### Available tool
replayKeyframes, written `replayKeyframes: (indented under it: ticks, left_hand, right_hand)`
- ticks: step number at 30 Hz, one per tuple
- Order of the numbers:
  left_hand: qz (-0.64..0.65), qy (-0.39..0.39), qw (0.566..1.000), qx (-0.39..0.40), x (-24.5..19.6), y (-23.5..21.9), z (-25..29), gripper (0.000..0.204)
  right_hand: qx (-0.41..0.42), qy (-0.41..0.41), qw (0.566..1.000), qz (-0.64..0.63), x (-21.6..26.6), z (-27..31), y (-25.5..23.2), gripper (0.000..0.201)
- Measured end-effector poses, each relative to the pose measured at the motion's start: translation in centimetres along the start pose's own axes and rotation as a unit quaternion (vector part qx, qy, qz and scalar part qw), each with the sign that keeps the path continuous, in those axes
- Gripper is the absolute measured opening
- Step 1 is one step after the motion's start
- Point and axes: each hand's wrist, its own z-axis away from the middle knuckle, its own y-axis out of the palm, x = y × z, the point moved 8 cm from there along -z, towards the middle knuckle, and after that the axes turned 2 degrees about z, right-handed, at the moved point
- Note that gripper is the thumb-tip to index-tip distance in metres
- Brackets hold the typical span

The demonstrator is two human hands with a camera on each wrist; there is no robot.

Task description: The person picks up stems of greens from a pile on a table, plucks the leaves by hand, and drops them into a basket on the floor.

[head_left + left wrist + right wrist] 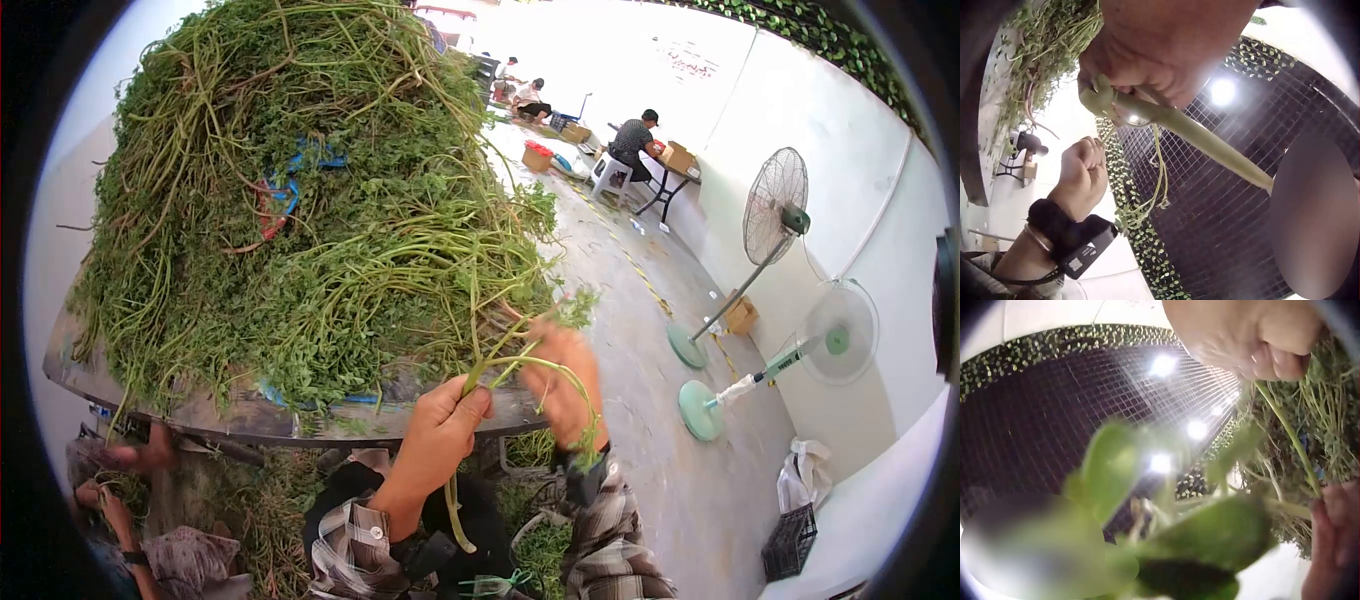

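My left hand (440, 430) grips a thick green plant stem (1210, 147), its cut lower end hanging below the fist. From the top of that fist, thinner side shoots (530, 362) branch up and to the right. To the right, my right hand (565, 385) has its fingers curled on a thin green shoot (1288, 431), which runs straight between the two hands in the right wrist view. Leaves (1210, 531) dangle close in front of the right wrist camera. Just beyond both hands lies a big heap of leafy stems (400, 260).
The heap covers most of a dark table (230, 420) with a rounded front edge. Below it stand baskets of greens (545, 550). Another person's hands (115, 505) are at lower left. Two standing fans (690, 350) stand on the right, and people sit farther back.
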Motion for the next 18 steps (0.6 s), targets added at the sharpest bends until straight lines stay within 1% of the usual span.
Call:
replayKeyframes:
  ticks: [1, 2, 3, 6, 8, 9, 10, 11, 12, 13, 14, 15, 16, 18]
  left_hand:
    - [-0.009, -0.009, 1.000, 0.007, 0.2, 0.1, 0.1, 0.023]
    - [-0.018, -0.016, 1.000, 0.013, 0.3, 0.2, 0.1, 0.023]
    - [-0.018, -0.015, 1.000, 0.014, 0.4, 0.5, 0.0, 0.023]
    - [-0.017, -0.003, 1.000, 0.018, 0.6, 1.5, 0.0, 0.023]
    - [-0.012, 0.007, 0.999, 0.029, 0.7, 1.8, 0.0, 0.023]
    - [-0.010, 0.005, 1.000, 0.027, 0.4, 1.4, 0.3, 0.023]
    - [0.006, -0.002, 1.000, -0.002, -0.4, 0.0, 0.8, 0.024]
    - [0.022, 0.000, 0.999, -0.034, -1.2, -1.4, 0.7, 0.024]
    - [0.026, 0.007, 0.999, -0.040, -1.5, -2.0, 0.3, 0.024]
    - [0.051, 0.009, 0.996, -0.073, -1.2, -2.8, 0.1, 0.024]
    - [0.070, 0.007, 0.993, -0.100, -0.9, -3.2, 0.1, 0.025]
    - [0.074, 0.004, 0.993, -0.089, -0.7, -2.8, 0.0, 0.025]
    - [0.072, 0.002, 0.994, -0.088, -0.5, -2.6, -0.1, 0.025]
    - [0.067, 0.017, 0.993, -0.098, -0.6, -2.7, -0.1, 0.025]
  right_hand:
    - [0.041, -0.004, 0.997, -0.067, 0.3, -1.3, -1.3, 0.016]
    - [0.084, -0.007, 0.987, -0.134, 1.0, -2.0, -1.5, 0.015]
    - [0.084, -0.008, 0.987, -0.133, 1.4, -2.6, -2.0, 0.015]
    - [0.060, -0.027, 0.992, -0.111, 2.1, -3.5, -3.6, 0.013]
    - [-0.031, -0.069, 0.989, -0.128, 2.2, -4.8, -6.3, 0.013]
    - [-0.032, -0.067, 0.989, -0.126, 2.1, -6.7, -10.3, 0.013]
    - [0.008, -0.090, 0.971, -0.222, 2.7, -9.2, -15.8, 0.014]
    - [0.055, -0.114, 0.941, -0.315, 3.7, -11.0, -17.9, 0.016]
    - [0.064, -0.111, 0.942, -0.311, 4.5, -10.6, -15.8, 0.016]
    - [0.008, -0.117, 0.973, -0.199, 4.9, -8.0, -13.3, 0.018]
    - [-0.052, -0.123, 0.987, -0.088, 5.0, -5.5, -11.4, 0.020]
    - [-0.038, -0.092, 0.991, -0.085, 4.0, -4.6, -9.6, 0.018]
    - [-0.040, -0.091, 0.991, -0.087, 3.6, -3.6, -8.5, 0.018]
    - [0.081, -0.034, 0.996, 0.021, 1.8, -1.7, -4.3, 0.009]
